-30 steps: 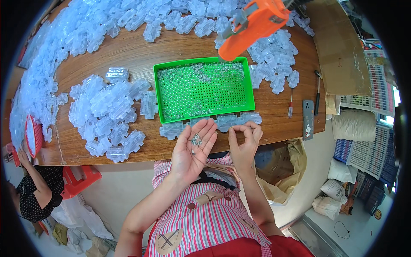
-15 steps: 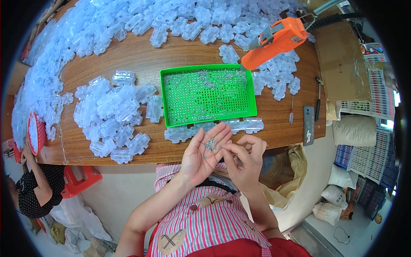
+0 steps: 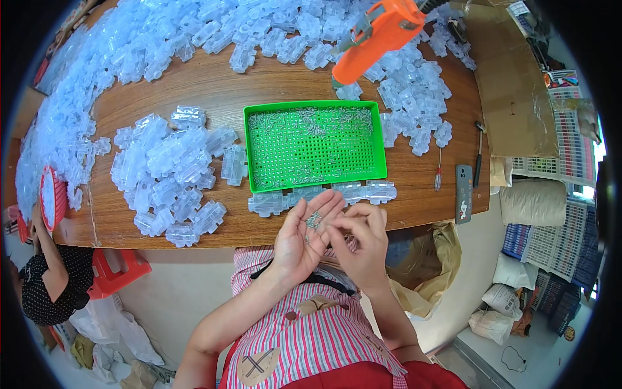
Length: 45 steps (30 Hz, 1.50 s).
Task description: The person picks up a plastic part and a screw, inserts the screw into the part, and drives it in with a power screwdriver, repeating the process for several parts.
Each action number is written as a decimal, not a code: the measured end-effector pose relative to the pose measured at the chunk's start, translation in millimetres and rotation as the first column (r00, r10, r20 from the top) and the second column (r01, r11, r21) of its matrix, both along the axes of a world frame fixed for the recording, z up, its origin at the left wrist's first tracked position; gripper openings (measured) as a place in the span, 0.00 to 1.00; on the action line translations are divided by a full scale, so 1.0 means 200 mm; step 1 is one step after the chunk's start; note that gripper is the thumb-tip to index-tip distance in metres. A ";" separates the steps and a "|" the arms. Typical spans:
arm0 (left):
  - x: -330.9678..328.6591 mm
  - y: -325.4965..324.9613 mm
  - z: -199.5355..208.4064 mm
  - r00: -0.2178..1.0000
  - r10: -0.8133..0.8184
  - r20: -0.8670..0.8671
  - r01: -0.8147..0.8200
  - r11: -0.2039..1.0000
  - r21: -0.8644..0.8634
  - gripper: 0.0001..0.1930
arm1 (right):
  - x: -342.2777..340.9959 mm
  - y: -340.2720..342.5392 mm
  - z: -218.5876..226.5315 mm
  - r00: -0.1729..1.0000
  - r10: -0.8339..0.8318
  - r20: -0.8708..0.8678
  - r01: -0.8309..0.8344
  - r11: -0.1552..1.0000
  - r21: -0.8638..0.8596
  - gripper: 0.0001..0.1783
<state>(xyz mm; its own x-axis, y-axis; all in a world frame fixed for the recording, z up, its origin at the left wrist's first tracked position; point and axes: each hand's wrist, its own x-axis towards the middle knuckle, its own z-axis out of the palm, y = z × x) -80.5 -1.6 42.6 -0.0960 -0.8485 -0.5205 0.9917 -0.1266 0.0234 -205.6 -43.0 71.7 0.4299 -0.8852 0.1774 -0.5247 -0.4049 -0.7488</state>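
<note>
Your left hand (image 3: 303,238) lies palm up and spread, just off the near edge of the bench (image 3: 272,87), cupping a small heap of tiny metal pieces (image 3: 313,221). They are too small to make out singly; you can only tell that they are thin and silvery. Your right hand (image 3: 360,245) is beside it, fingers drawn together at the tips over the palm, pinching at the heap. Whether a piece is actually caught between those fingertips is hidden.

Just beyond your hands, a row of clear plastic parts (image 3: 324,194) lies along the bench edge, touching the near side of the green tray (image 3: 313,145). The tray holds more of the small metal pieces scattered over a perforated floor.

Heaps of clear plastic parts (image 3: 170,170) lie left of the tray and all across the far side, running out of view at the rim. An orange tool (image 3: 376,35) hangs over the far right, its top cut off. At the left edge a red basket (image 3: 52,198) and another person's arm (image 3: 40,249) are only partly seen.
</note>
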 end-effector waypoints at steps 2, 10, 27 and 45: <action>0.00 0.02 0.00 0.998 0.036 0.042 -0.042 0.988 0.148 0.24 | -0.02 -0.03 -0.05 0.990 -0.129 0.055 0.125 0.989 0.073 0.07; 0.03 0.10 -0.03 0.997 0.050 0.053 -0.062 0.965 0.253 0.19 | -0.03 -0.12 -0.24 0.988 -0.130 -0.084 0.115 0.980 -0.164 0.09; 0.05 0.06 0.00 0.998 0.014 0.053 -0.024 0.984 0.174 0.22 | -0.03 -0.12 -0.20 0.986 -0.137 -0.093 0.120 0.979 -0.165 0.08; 0.01 -0.02 0.05 0.969 -0.219 0.114 0.227 0.971 -0.068 0.28 | -0.03 -0.06 0.04 0.979 0.076 -0.186 -0.116 0.971 -0.209 0.10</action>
